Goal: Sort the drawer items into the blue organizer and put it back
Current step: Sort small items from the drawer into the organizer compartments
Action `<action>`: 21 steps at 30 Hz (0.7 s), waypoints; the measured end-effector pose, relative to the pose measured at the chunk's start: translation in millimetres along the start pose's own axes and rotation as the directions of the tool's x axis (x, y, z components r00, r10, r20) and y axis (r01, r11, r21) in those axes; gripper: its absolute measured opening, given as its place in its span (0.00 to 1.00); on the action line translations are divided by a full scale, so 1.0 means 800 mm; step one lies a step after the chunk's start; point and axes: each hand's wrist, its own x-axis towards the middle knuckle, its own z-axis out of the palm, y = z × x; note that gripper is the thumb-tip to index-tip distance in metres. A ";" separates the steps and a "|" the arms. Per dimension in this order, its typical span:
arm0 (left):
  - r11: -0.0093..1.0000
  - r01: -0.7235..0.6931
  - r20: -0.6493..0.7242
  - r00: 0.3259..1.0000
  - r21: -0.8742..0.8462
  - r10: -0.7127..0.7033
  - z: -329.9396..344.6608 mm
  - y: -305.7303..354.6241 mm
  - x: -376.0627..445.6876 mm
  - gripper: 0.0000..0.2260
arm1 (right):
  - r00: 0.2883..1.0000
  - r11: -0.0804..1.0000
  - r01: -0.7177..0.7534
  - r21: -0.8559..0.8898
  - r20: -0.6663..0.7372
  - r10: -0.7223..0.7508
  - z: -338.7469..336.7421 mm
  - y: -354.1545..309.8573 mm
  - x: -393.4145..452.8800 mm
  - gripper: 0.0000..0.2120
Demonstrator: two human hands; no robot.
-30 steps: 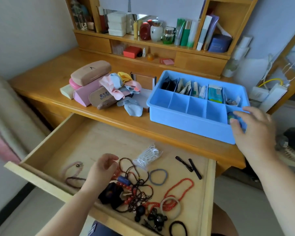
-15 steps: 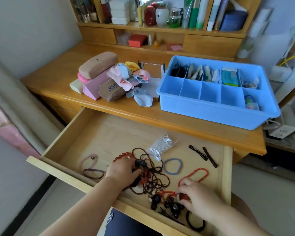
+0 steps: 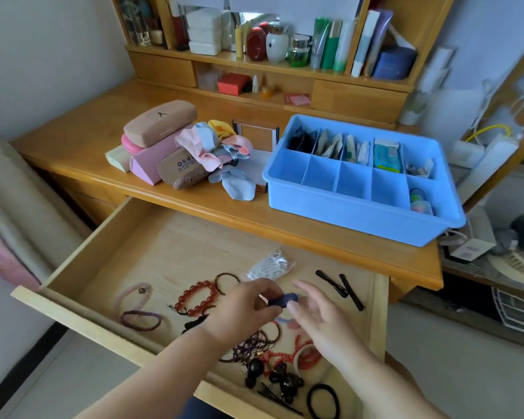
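l hand (image 3: 242, 306) pinches dark blue item (image 3: 283, 299) over open drawer (image 3: 176, 255); r hand (image 3: 321, 322) open beside; blue organizer (image 3: 345, 213) on desk (image 3: 82, 146).

Half a second ago the left hand (image 3: 242, 309) was pressed into the tangle of bracelets; now it is lifted above the drawer (image 3: 170, 261), pinching a small dark blue item (image 3: 283, 299). The right hand (image 3: 318, 322), earlier down on the red bead strings at the drawer's 5 o'clock corner, has risen with fingers spread, touching the blue item. The red bead bracelet (image 3: 198, 297) now lies uncovered at the left hand's 9 o'clock.
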 end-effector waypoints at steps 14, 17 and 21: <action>0.974 0.217 -0.346 0.920 0.060 -0.184 -0.025 -0.078 -0.003 0.11 | 0.523 0.869 0.093 -0.486 -0.719 -0.458 -0.224 -0.092 0.022 0.15; 0.975 0.200 -0.354 0.922 0.096 -0.155 -0.021 -0.078 0.003 0.11 | 0.775 0.596 -0.231 -0.769 -0.516 -0.365 -0.227 -0.083 0.052 0.20; 0.963 0.214 -0.332 0.931 0.167 -0.149 -0.020 -0.078 0.002 0.11 | 0.831 0.550 -0.208 -0.809 -0.443 -0.336 -0.226 -0.077 0.059 0.27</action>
